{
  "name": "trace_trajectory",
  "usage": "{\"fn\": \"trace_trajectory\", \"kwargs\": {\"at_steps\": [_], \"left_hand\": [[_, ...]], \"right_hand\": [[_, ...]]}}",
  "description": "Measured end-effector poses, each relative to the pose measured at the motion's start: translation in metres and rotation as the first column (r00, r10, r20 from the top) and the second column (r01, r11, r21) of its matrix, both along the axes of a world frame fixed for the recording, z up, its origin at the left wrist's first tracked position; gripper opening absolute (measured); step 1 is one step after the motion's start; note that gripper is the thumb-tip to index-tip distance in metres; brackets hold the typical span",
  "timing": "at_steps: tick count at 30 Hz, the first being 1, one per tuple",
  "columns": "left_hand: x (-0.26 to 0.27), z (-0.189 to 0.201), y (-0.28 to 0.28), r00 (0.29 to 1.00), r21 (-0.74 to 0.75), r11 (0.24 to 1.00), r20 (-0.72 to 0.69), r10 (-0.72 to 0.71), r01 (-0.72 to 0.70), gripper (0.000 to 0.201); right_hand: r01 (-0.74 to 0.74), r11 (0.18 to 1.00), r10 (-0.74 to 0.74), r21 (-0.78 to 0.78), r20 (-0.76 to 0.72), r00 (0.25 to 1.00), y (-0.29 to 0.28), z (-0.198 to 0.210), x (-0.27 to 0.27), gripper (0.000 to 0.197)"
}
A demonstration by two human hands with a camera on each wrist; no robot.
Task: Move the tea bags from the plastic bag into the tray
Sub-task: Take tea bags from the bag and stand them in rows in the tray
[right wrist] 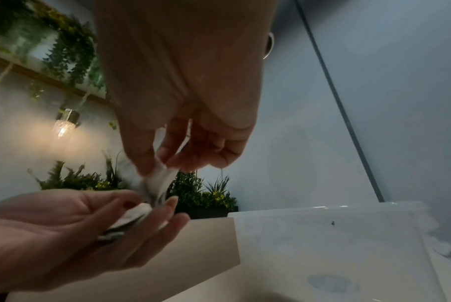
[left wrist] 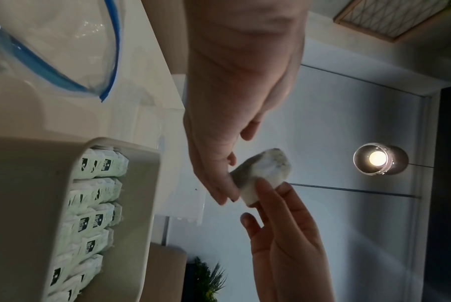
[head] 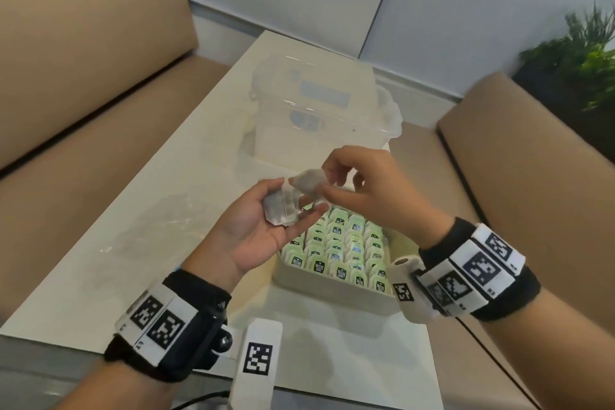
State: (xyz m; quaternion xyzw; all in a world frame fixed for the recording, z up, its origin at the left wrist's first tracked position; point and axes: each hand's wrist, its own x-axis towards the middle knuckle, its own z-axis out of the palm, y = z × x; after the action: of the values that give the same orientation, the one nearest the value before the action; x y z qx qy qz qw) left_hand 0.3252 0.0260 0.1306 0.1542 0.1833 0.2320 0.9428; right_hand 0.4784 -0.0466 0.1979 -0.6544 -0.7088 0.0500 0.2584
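My left hand [head: 298, 196] lies palm up above the tray's far left corner, fingers curled round a few grey-white tea bags [head: 278, 211]. My right hand [head: 324, 180] pinches one more tea bag [head: 307, 181] between thumb and fingertips, just above the left hand's fingers. In the right wrist view this pinched tea bag [right wrist: 155, 183] hangs over the tea bags [right wrist: 133, 214] in the left palm. The white tray [head: 332, 289] stands below, packed with rows of green-labelled tea bags [head: 339, 250]. The clear plastic bag [head: 159, 226] lies flat on the table to the left.
A clear plastic box [head: 316, 110] stands on the white table [head: 199, 130] behind the tray. Beige sofas flank the table on both sides. A green plant [head: 582, 56] is at the far right. The bag's blue zip edge [left wrist: 64, 67] shows in the left wrist view.
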Motion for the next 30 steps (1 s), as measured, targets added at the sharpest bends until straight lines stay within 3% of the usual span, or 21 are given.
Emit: {"fn": "trace_trajectory", "kwargs": {"at_steps": [3, 5, 11, 15, 18, 19, 20, 22, 25, 27, 30], "left_hand": [[0.002, 0.001, -0.007, 0.999, 0.069, 0.997, -0.043, 0.03, -0.027, 0.019], [0.006, 0.003, -0.013, 0.998, 0.144, 0.989, -0.05, 0.04, -0.032, 0.015], [0.013, 0.011, -0.02, 0.999, 0.331, 0.943, -0.032, 0.03, -0.018, 0.036], [0.016, 0.01, -0.02, 0.997, 0.377, 0.926, -0.064, 0.04, -0.013, 0.039], [0.02, 0.008, -0.02, 0.993, 0.35, 0.936, -0.101, 0.065, -0.026, 0.021], [0.021, 0.009, -0.021, 0.991, 0.349, 0.937, -0.12, 0.064, -0.018, 0.017], [0.022, 0.009, -0.022, 0.988, 0.352, 0.936, -0.139, 0.06, -0.007, 0.015], [0.023, 0.011, -0.024, 0.986, 0.362, 0.932, -0.163, 0.044, 0.018, 0.015], [0.024, 0.012, -0.026, 0.984, 0.392, 0.918, -0.175, 0.007, 0.063, 0.014], [0.024, 0.013, -0.026, 0.985, 0.411, 0.908, -0.173, -0.014, 0.085, 0.015], [0.024, 0.014, -0.028, 0.987, 0.453, 0.885, -0.159, -0.037, 0.106, 0.025]], "right_hand": [[0.148, 0.978, -0.139, 0.144, -0.069, 0.988, -0.007, -0.006, -0.007, 0.019], [0.206, 0.965, -0.189, 0.16, -0.114, 0.975, -0.01, -0.014, -0.015, 0.02], [0.186, 0.982, -0.154, 0.036, -0.418, 0.895, -0.021, -0.026, -0.038, 0.015], [0.168, 0.985, -0.145, -0.029, -0.658, 0.739, -0.031, -0.024, -0.032, 0.014], [0.181, 0.982, -0.141, -0.047, -0.824, 0.549, -0.037, -0.021, -0.027, 0.015], [0.228, 0.973, -0.153, -0.035, -0.837, 0.525, -0.039, -0.02, -0.026, 0.012], [0.295, 0.955, -0.168, 0.0, -0.822, 0.544, -0.04, -0.02, -0.023, 0.008], [0.396, 0.914, -0.214, 0.091, -0.72, 0.66, -0.041, -0.021, -0.014, 0.004], [0.332, 0.942, -0.277, 0.042, -0.456, 0.846, -0.041, -0.02, -0.004, 0.018], [0.313, 0.95, -0.288, 0.007, -0.373, 0.882, -0.041, -0.017, -0.003, 0.011], [0.328, 0.943, -0.285, 0.05, -0.385, 0.878, -0.042, -0.011, -0.004, 0.01]]}}
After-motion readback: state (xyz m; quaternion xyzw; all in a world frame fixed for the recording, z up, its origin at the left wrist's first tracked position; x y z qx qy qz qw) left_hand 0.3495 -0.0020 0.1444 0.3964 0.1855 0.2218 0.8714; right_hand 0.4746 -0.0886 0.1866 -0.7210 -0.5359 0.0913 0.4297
